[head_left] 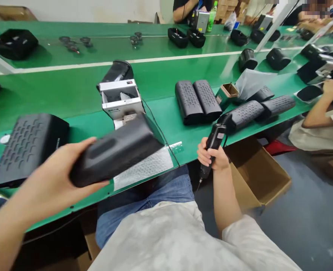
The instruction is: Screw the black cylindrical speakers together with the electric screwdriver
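Black case point(118, 150) up off the surface point(166, 113), and the left hand point(55, 173) has it: fingers point(85, 143) closed around its near, left end. From that grip the case reaches away to the right, its long axis slanting up toward the metal stand point(121, 98) behind it. And here's the right hand point(211, 158), fingers wrapped round the driver point(217, 133), just outside the near edge, bit point(200, 181) pointing down. So the relation that counts: case on the left, driver on the right, a clear gap between them, and the bit aimed away from the case toward the floor. The left hand is plainly the nearer one, touching; the right would have to come left and inward to meet it.

Under the case, bubble wrap point(143, 169) lies along the near edge. Over by the near left corner sits a ribbed case point(31, 145), well within the left hand's side. Farther in, right of the stand, two ribbed cases lie side by side, the left one point(189, 99) touching the right one point(207, 98), with a green box point(227, 94) just beside. Way out toward the far edge, open shells point(177, 37), and a person point(183, 11) beyond.
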Demonstrator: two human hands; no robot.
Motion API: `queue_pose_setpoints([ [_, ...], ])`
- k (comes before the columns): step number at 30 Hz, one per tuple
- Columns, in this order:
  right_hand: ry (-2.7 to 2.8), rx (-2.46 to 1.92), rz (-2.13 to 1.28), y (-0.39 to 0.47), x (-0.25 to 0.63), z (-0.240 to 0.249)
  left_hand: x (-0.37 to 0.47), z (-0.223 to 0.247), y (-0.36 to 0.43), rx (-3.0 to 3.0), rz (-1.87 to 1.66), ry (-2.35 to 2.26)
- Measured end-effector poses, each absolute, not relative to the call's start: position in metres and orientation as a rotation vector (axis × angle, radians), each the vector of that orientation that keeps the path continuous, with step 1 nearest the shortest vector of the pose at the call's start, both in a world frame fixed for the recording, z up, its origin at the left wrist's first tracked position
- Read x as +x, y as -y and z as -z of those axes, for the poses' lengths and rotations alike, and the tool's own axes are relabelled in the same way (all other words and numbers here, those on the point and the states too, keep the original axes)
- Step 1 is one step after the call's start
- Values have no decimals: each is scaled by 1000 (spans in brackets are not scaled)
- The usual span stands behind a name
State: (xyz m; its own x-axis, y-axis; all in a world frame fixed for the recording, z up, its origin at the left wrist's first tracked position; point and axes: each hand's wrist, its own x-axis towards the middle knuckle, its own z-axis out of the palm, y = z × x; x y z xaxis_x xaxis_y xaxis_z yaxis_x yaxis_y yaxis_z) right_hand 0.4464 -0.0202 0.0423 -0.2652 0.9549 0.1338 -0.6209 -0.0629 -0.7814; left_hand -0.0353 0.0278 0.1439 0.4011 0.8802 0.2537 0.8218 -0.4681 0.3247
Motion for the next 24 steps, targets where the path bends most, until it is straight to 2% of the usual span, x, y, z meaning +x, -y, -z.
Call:
queue_pose_setpoints([
  [3,975,-596,-1503,41,446,-80,-8,-104,-22,2653,-515,-1374],
  [5,1000,-638,-1383,53,448,-104,-5,-94,-13,2692,-508,-1303],
  [11,801,-656,-769,34,434,-158,-44,-115,27,2511,-471,-1326],
  [14,674,-673,-614,-11,399,-156,-54,-124,46,2427,-482,-1368],
  [18,662,-718,-695,-66,354,-125,-49,-123,63,2424,-480,-1295],
  [24,586,-698,-598,-95,345,-110,-54,-119,66,2519,-265,-1252],
])
